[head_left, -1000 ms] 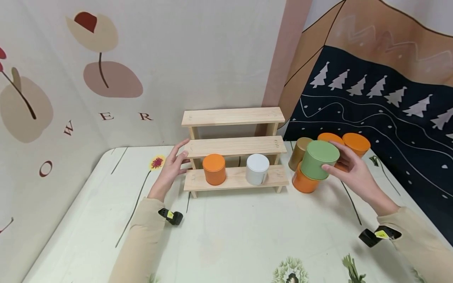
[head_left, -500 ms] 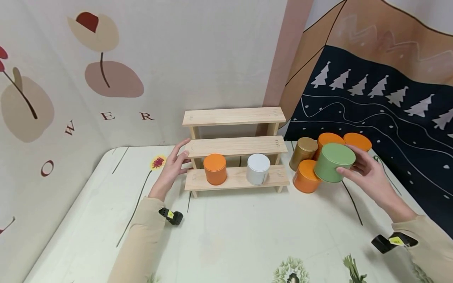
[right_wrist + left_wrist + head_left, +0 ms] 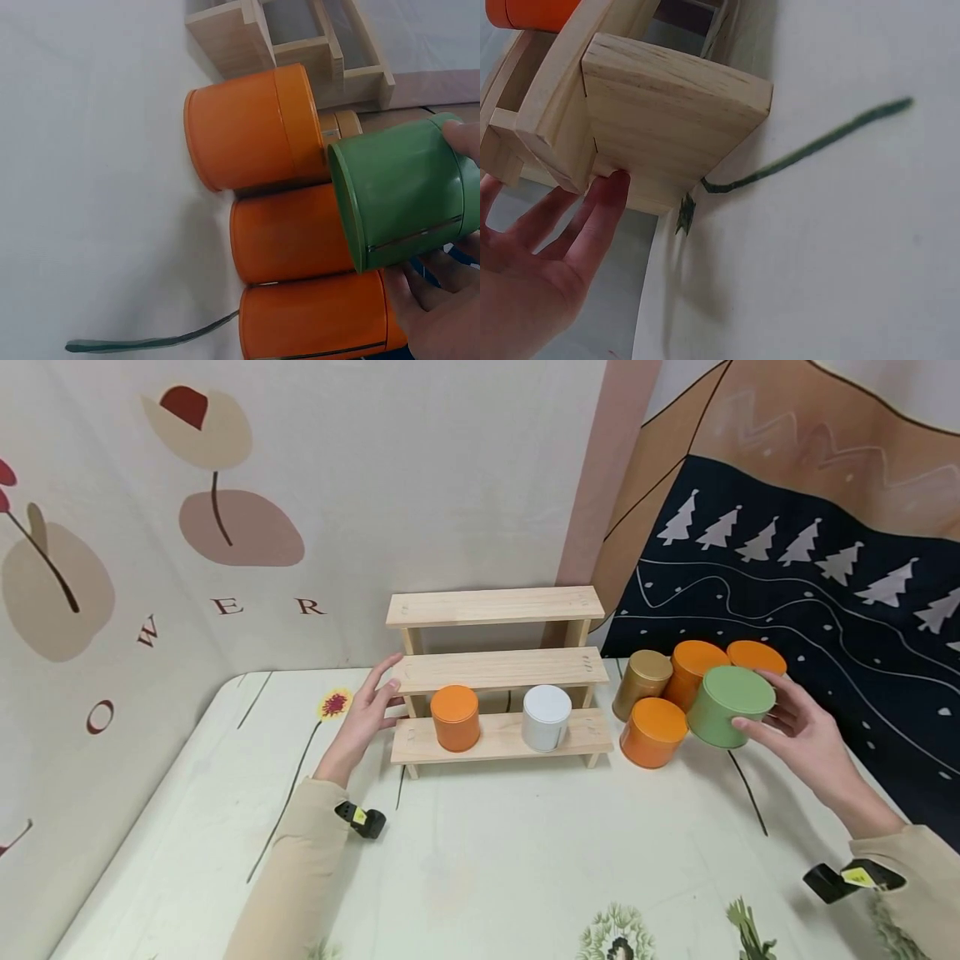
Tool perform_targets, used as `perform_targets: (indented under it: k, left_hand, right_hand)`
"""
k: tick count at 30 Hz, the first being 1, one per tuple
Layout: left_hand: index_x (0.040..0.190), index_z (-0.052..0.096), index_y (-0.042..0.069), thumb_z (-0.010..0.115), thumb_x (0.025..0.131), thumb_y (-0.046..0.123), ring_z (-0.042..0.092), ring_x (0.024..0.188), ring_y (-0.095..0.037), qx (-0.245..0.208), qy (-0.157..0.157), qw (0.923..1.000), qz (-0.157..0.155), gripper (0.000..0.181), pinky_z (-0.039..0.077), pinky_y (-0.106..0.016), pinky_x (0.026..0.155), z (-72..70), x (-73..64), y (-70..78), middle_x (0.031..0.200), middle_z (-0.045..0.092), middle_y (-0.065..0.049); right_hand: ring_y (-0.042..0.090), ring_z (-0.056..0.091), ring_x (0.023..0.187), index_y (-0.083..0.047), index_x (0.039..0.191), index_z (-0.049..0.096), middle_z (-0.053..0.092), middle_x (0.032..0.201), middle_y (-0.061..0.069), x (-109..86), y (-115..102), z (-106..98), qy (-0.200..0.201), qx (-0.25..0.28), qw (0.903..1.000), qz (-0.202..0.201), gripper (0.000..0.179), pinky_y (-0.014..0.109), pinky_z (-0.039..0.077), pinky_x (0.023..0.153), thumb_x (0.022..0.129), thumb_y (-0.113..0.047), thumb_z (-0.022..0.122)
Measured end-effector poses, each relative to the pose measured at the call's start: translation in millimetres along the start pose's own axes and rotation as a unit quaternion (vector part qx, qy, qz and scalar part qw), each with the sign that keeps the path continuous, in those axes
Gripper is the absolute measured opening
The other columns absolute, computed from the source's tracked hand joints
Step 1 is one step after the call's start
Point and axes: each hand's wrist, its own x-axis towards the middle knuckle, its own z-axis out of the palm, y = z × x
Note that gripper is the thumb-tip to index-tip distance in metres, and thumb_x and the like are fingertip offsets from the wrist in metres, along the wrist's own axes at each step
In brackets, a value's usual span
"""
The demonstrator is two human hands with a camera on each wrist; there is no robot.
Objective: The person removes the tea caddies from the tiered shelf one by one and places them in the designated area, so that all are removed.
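My right hand [image 3: 810, 743] grips a green round tin [image 3: 729, 708] by its side, thumb in front. In the right wrist view, the green tin [image 3: 409, 191] is tilted and off the table, beside several orange tins. My left hand [image 3: 362, 720] touches the left end of a three-step wooden shelf [image 3: 498, 670]; in the left wrist view its fingers reach up against the wood [image 3: 675, 112]. On the lowest step stand an orange tin [image 3: 455, 722] and, to its right, a white tin [image 3: 546, 720].
Right of the shelf stand a gold tin [image 3: 642, 685], a front orange tin [image 3: 652, 735], and two more orange tins behind, one [image 3: 756, 656] partly hidden by the green tin. A pale printed cloth [image 3: 480, 860] covers the table. Patterned cloth walls rise behind and at both sides.
My right hand has carried the green tin to the right, from over the front orange tin to beside it. My left hand and the shelf have stayed put.
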Motion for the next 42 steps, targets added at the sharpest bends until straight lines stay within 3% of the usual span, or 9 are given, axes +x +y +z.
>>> perform_targets:
  k: [11,16,20,26,42]
  left_hand:
    - [0.153,0.026,0.035,0.043,0.102,0.043,0.05,0.121,-0.04,0.017,0.006,0.9997,0.017,0.054,0.045,-0.054,0.093,-5.1,-0.2,-10.6,0.149,0.035,-0.018]
    - [0.154,0.024,0.032,0.045,0.103,0.038,0.051,0.12,-0.043,0.006,-0.002,0.9996,0.029,0.056,0.045,-0.053,0.093,-9.4,-4.1,-10.7,0.147,0.037,-0.021]
    - [0.154,0.023,0.03,0.044,0.103,0.037,0.051,0.119,-0.044,-0.005,-0.011,0.999,0.043,0.056,0.046,-0.051,0.091,-14.5,-7.0,-10.8,0.147,0.036,-0.021]
    - [0.155,0.023,0.026,0.046,0.103,0.035,0.051,0.119,-0.046,-0.008,-0.022,0.9982,0.056,0.057,0.048,-0.05,0.09,-20.7,-12.8,-7.4,0.147,0.034,-0.024]
    - [0.155,0.022,0.019,0.049,0.103,0.023,0.053,0.117,-0.044,0.039,-0.049,0.9965,0.055,0.058,0.048,-0.052,0.087,-29.3,-28.8,-11.3,0.142,0.042,-0.028]
  right_hand:
    - [-0.01,0.047,0.101,-0.014,0.151,0.031,0.044,0.122,-0.019,-4.4,17.5,0.6,0.003,0.004,0.9988,0.048,0.071,0.004,0.04,0.08,0.091,-0.007,0.068]
    - [-0.011,0.046,0.101,-0.017,0.153,0.027,0.042,0.135,0.003,-6.5,35.1,3.4,-0.001,0.012,0.9969,0.078,0.073,0.005,0.042,0.078,0.092,-0.012,0.067]
    - [-0.012,0.045,0.102,-0.019,0.152,0.028,0.04,0.137,0.009,-7.1,46.4,7.5,0.007,-0.001,0.996,0.09,0.074,0.004,0.042,0.078,0.091,-0.015,0.069]
    - [-0.009,0.044,0.105,-0.009,0.153,0.024,0.036,0.136,0.019,-9.8,41.3,12.3,-0.015,0.009,0.9966,0.08,0.076,0.005,0.041,0.08,0.091,-0.013,0.068]
    - [-0.008,0.042,0.105,0.002,0.149,0.024,0.037,0.132,0.006,-16.3,45.7,25.1,-0.035,0.023,0.9966,0.071,0.073,0.006,0.043,0.08,0.091,-0.007,0.067]
